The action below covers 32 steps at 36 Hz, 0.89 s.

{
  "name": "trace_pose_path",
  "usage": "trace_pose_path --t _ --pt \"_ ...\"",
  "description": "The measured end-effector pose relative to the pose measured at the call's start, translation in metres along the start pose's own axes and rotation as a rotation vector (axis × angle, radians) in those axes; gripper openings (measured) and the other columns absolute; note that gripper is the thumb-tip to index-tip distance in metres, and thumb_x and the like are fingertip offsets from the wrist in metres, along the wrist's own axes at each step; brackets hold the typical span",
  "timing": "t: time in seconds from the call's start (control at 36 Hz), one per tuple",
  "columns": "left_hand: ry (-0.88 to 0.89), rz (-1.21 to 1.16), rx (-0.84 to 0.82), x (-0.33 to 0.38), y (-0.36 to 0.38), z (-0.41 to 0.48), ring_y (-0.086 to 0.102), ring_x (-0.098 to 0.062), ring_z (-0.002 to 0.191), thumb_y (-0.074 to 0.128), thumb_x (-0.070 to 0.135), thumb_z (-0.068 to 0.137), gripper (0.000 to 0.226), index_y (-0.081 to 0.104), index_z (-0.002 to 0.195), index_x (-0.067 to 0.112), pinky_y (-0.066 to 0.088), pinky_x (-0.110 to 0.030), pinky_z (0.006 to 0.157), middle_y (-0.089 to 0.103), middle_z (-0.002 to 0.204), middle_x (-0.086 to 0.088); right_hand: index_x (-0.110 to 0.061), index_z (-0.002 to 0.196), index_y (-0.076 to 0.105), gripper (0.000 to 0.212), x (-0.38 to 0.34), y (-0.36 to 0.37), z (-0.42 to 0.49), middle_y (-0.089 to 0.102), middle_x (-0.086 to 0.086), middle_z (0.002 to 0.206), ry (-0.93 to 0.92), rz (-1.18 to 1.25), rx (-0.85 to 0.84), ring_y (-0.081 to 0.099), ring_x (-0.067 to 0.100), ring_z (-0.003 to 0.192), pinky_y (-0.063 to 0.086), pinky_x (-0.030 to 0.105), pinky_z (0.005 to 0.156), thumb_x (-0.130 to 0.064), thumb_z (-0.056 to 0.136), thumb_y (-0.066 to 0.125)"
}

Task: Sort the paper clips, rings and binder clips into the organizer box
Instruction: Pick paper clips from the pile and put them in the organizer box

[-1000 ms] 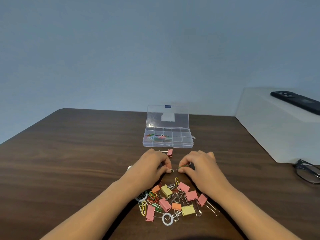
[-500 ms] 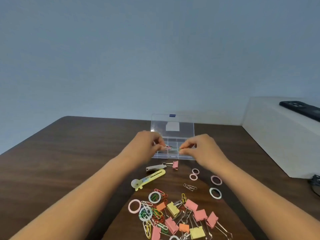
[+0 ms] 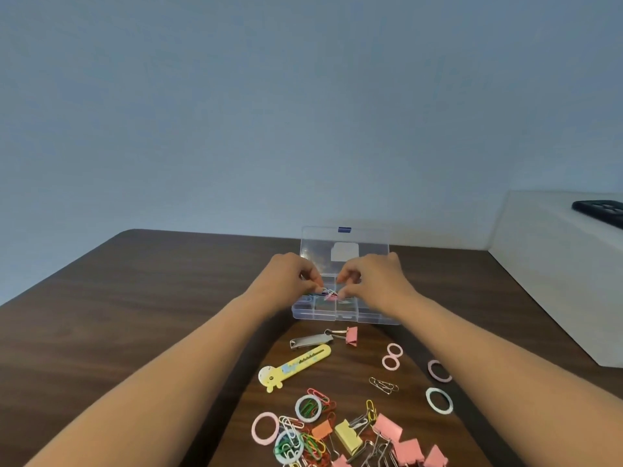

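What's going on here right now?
A person is sorting stationery. The left hand and right hand are both over the open organizer box, pinching small paper clips above its middle compartments. Most binder clips, rings and other clips lie unsorted on the table.

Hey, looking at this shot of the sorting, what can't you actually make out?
Head view, the only one:
- Whether the left hand and right hand hold anything: the curled fingertips cover it, and it is too small.
- Back compartments of the organizer box: hidden by both hands.
- The pile of binder clips: cut off by the bottom edge.
- The dark phone: cut off by the right edge.
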<state>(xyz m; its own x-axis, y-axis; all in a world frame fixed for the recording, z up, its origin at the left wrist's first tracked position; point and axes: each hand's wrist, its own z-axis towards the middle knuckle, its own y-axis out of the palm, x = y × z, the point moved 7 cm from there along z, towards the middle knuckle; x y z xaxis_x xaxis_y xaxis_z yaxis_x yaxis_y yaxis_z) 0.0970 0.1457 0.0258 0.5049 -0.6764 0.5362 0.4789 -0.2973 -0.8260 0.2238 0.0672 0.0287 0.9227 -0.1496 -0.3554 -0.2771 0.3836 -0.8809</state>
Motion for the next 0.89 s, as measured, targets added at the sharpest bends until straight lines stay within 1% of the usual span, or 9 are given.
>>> trace_pose_path --t 0.11,0.25,0.36,0.44,0.5,0.58,0.67,0.72,0.89 --pt "0.014 0.020 -0.025 0.002 0.005 -0.001 0.064 -0.006 0.086 0.067 0.024 0.087 0.010 0.075 0.094 0.022 0.051 -0.025 0.088 0.072 0.091 0.006 -0.033 0.094 0.070 0.012 -0.002 -0.001 -0.001 0.067 -0.016 0.087 -0.004 0.030 0.038 0.054 0.003 0.088 0.024 0.033 0.093 -0.042 0.086 0.067" --pt "0.029 0.039 -0.009 0.005 0.001 -0.008 0.061 -0.001 0.089 0.060 0.019 0.093 0.019 0.073 0.106 0.023 0.047 -0.020 0.091 0.072 0.104 0.004 -0.031 0.090 0.071 0.012 -0.009 -0.002 -0.005 0.067 -0.015 0.089 -0.010 0.029 0.021 0.054 0.006 0.092 0.026 0.038 0.098 -0.040 0.090 0.063" --pt "0.045 0.062 0.013 0.011 -0.006 -0.020 0.056 0.003 0.092 0.054 0.013 0.096 0.027 0.069 0.116 0.025 0.041 -0.015 0.088 0.070 0.115 0.005 -0.033 0.092 0.072 0.013 -0.013 -0.013 -0.016 0.068 -0.017 0.096 -0.001 0.072 0.027 0.052 0.005 0.094 0.025 0.040 0.101 -0.037 0.093 0.060" --pt "0.062 0.054 0.001 0.020 -0.008 -0.035 0.061 -0.003 0.104 0.052 0.011 0.096 0.034 0.063 0.124 0.028 0.043 -0.020 0.095 0.070 0.114 0.006 -0.037 0.089 0.070 0.010 -0.017 -0.024 -0.031 0.063 -0.023 0.090 0.022 0.134 0.054 0.048 0.002 0.092 0.023 0.038 0.098 -0.036 0.092 0.061" --pt "0.081 0.059 -0.019 0.029 -0.007 -0.047 0.062 -0.004 0.106 0.056 0.013 0.095 0.037 0.060 0.128 0.030 0.043 -0.024 0.099 0.071 0.111 0.008 -0.041 0.087 0.069 0.009 -0.017 -0.026 -0.045 0.060 -0.026 0.086 0.037 0.154 0.036 0.047 0.003 0.094 0.024 0.037 0.095 -0.038 0.091 0.062" --pt "0.109 0.024 -0.058 0.040 -0.004 -0.069 0.061 -0.001 0.103 0.061 0.019 0.092 0.032 0.064 0.121 0.032 0.041 -0.021 0.097 0.071 0.109 0.011 -0.045 0.085 0.069 0.007 -0.014 -0.024 -0.072 0.063 -0.026 0.088 0.071 0.164 -0.007 0.046 0.012 0.103 0.027 0.037 0.090 -0.044 0.088 0.063" --pt "0.137 0.022 -0.108 0.043 0.003 -0.092 0.058 0.003 0.099 0.066 0.026 0.089 0.019 0.071 0.104 0.036 0.042 -0.019 0.094 0.070 0.105 0.015 -0.044 0.092 0.072 0.009 -0.012 -0.024 -0.102 0.060 -0.028 0.087 0.106 0.138 -0.062 0.038 0.009 0.101 0.028 0.035 0.088 -0.045 0.086 0.065" --pt "0.132 0.026 -0.136 0.040 0.008 -0.104 0.058 0.003 0.097 0.069 0.029 0.086 0.011 0.073 0.093 0.036 0.045 -0.021 0.093 0.070 0.101 0.017 -0.043 0.094 0.072 0.010 -0.008 -0.023 -0.119 0.059 -0.029 0.088 0.137 0.130 -0.077 0.033 0.010 0.102 0.027 0.033 0.085 -0.044 0.085 0.066" --pt "0.117 0.045 -0.143 0.024 0.011 -0.125 0.055 -0.001 0.096 0.071 0.040 0.082 0.006 0.073 0.084 0.035 0.048 -0.032 0.091 0.063 0.092 0.018 -0.044 0.089 0.069 0.008 -0.004 -0.022 -0.148 0.063 -0.020 0.088 0.172 0.065 -0.009 0.046 0.005 0.101 0.023 0.031 0.085 -0.049 0.083 0.067"
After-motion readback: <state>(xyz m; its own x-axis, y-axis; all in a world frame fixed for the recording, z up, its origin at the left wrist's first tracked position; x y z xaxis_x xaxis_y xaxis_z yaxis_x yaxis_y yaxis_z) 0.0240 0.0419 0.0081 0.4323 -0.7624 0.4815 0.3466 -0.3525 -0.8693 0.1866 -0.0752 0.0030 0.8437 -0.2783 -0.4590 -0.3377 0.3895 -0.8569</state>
